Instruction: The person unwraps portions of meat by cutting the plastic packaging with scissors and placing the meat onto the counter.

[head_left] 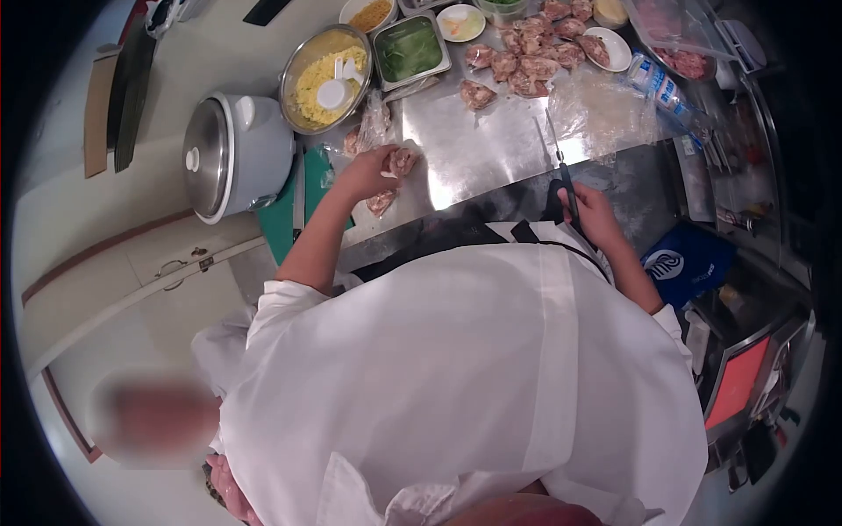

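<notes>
My left hand (368, 174) is closed on a reddish piece of meat (403, 161) at the left end of the steel worktop (465, 162). Just below it lies another meat piece in clear plastic (381, 203). A crumpled clear plastic bag (375, 118) is above the hand, with more meat beside it. In my right hand (589, 216) is a pair of scissors (563, 167), its dark handles gripped and its blades apart, pointing away from me over the worktop. Several meat pieces (531, 66) sit in a cluster at the back, with a single piece (477, 95) nearer.
A rice cooker (250, 145) and a green cutting board (279, 215) with a knife (299, 197) are at left. Behind stand a bowl of yellow food (307, 96), a metal tray of green leaves (410, 48) and a white dish (617, 51). Plastic sheets (614, 105) lie at right.
</notes>
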The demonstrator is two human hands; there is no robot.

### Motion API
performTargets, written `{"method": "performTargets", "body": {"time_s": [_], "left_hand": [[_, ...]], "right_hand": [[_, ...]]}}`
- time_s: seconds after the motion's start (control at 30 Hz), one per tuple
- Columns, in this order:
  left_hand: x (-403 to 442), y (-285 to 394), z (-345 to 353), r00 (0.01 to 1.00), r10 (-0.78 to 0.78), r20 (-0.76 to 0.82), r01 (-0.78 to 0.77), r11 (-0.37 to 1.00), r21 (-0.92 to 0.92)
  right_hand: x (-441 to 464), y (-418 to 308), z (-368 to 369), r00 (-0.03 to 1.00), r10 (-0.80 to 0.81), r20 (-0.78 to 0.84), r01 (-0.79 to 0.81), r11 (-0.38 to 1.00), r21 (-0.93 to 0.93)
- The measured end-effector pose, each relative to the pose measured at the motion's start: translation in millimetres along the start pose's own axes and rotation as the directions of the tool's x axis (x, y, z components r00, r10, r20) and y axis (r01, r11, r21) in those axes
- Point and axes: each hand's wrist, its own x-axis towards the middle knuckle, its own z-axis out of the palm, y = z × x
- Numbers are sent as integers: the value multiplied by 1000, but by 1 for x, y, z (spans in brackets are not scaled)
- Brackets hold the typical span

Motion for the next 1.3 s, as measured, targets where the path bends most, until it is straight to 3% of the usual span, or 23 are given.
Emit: {"method": "performTargets", "body": {"time_s": [0.07,0.1,0.23,0.3,0.33,0.4,0.43,0.47,0.53,0.57,0.6,0.7,0.73,0.8,0.83,0.9,0.93,1.0,1.03,1.13,1.2,1.3], "left_hand": [[-7,28,13,975,-26,-219,90,953,288],[2,27,28,944,-155,-291,225,948,224],[20,50,58,905,-247,-347,296,950,96],[32,52,67,933,112,-341,-12,959,282],[37,54,70,934,129,-333,-29,957,288],[43,56,74,833,460,-307,-398,884,244],[42,54,70,776,553,-302,-503,832,234],[42,54,68,771,567,-289,-518,823,233],[43,56,66,791,339,-508,-449,887,-107],[45,61,69,824,173,-540,-397,856,-331],[48,61,70,826,186,-533,-403,855,-327],[49,68,71,913,-106,-393,9,971,-241],[57,59,74,914,-101,-393,6,971,-238],[71,58,75,925,136,-354,-189,975,-120],[72,66,71,923,143,-356,-197,973,-122],[70,91,60,996,88,3,-63,737,-673],[73,100,55,994,105,11,-70,736,-673],[73,117,51,936,343,80,-129,546,-828],[75,130,36,933,337,131,-140,671,-728],[84,158,8,914,354,197,-89,649,-755],[89,164,3,903,409,132,-178,636,-751],[96,177,-9,821,506,264,-261,745,-614]], "right_hand": [[4,-3,7,999,-32,-4,32,999,-31],[6,-3,11,999,-32,-4,32,999,-31],[8,-24,35,1000,-15,25,16,1000,-11],[9,-24,45,998,-59,18,57,995,87],[9,-17,46,999,-54,0,54,994,91],[11,-12,54,999,-34,10,34,999,-2],[8,-14,58,1000,-27,-10,27,1000,1],[8,-11,60,999,-19,-27,19,1000,7],[7,-6,64,999,-28,-28,29,999,30],[6,-3,64,999,-23,-39,25,999,37],[5,-2,65,999,-16,-43,19,997,71],[6,-1,69,998,0,-62,8,993,116],[8,-2,70,998,2,-69,6,993,118],[12,-6,67,999,14,-52,-7,991,136],[14,-10,64,999,29,-31,-24,988,153],[16,-16,56,1000,-14,1,14,998,54],[14,-26,49,998,-49,47,51,998,-42],[6,-46,30,998,-10,68,19,990,-137],[5,-54,23,996,0,94,19,978,-206],[9,-54,7,978,67,196,-14,965,-262],[6,-56,1,972,50,230,-29,995,-91],[12,-48,-5,959,12,285,-21,999,29]]}}
